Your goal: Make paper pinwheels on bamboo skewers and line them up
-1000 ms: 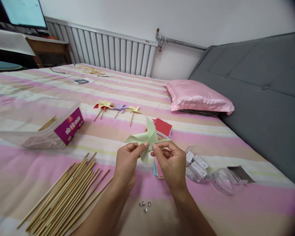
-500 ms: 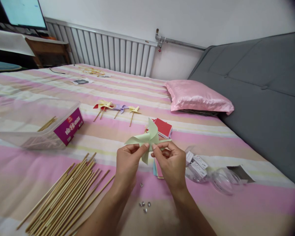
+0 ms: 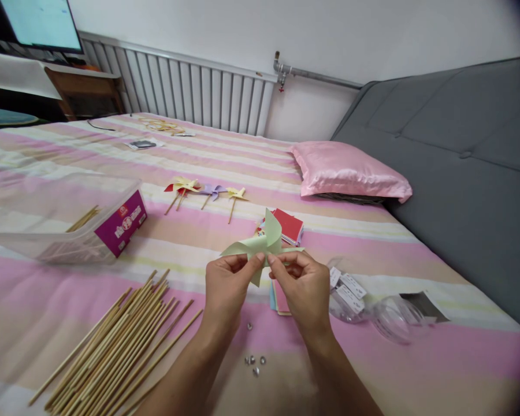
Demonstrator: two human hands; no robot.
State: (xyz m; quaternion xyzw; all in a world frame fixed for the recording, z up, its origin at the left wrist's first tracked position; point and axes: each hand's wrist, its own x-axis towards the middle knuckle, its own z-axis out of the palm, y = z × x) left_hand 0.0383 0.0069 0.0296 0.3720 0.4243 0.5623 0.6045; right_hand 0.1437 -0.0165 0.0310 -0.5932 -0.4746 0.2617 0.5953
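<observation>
A pale green paper pinwheel (image 3: 272, 232) is held up over the bed in both hands, its blades folded toward the centre. My left hand (image 3: 226, 284) pinches it near the middle from the left, thumb in front. From the right, my right hand (image 3: 302, 289) grips it the same way, the two thumbs almost meeting. The fingertips behind the paper are partly hidden. Below the hands, several small silver thumbtacks or studs (image 3: 252, 359) lie on the striped sheet. Coloured paper squares (image 3: 280, 300) show partly behind my right hand.
Thin wooden sticks (image 3: 112, 346) lie in a heap at left, near a clear plastic box (image 3: 75, 245). Finished pinwheels (image 3: 184, 185) rest farther back. Red paper (image 3: 288, 225), clear packets (image 3: 349, 294), a round clear container (image 3: 396, 319) and a pink pillow (image 3: 353, 170) are to the right.
Both hands keep their hold on the green pinwheel. Its blades have shifted and tilted very slightly to the right; nothing else has visibly moved.
</observation>
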